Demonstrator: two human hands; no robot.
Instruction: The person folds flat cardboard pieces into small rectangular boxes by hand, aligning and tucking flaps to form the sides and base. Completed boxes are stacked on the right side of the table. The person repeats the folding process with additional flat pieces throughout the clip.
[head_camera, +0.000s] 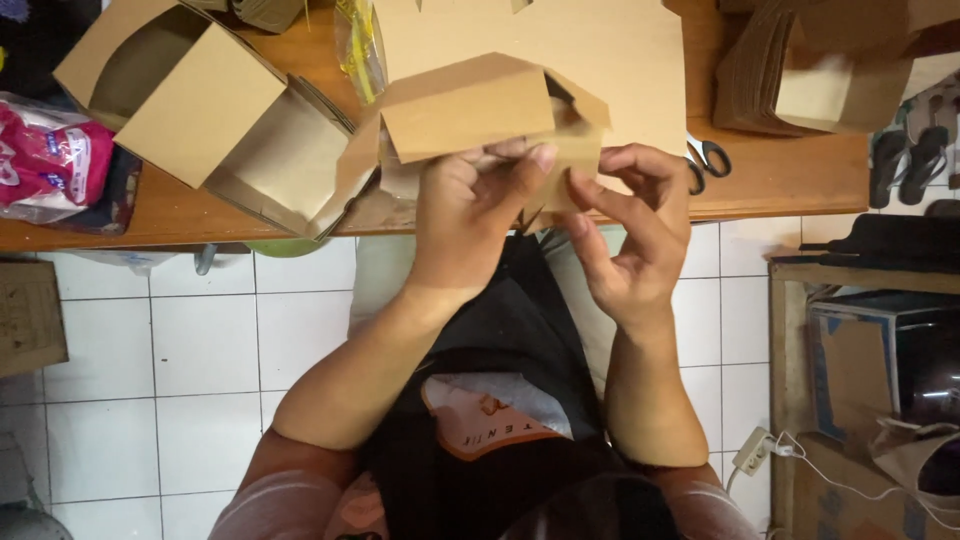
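A small brown cardboard box (480, 105), half folded, is held up over the edge of the wooden table (790, 180). My left hand (470, 215) grips its underside with the thumb pressed on a flap. My right hand (625, 230) pinches the box's right flap from below. A flat cardboard sheet (600, 40) lies on the table behind the box.
A folded open box (200, 110) lies at the left of the table beside a pink plastic packet (50, 160). Scissors (708, 160) lie right of my hands, and a stack of flat cardboard (800, 70) sits at the far right. White tiled floor and a shelf with boxes (870, 370) are below.
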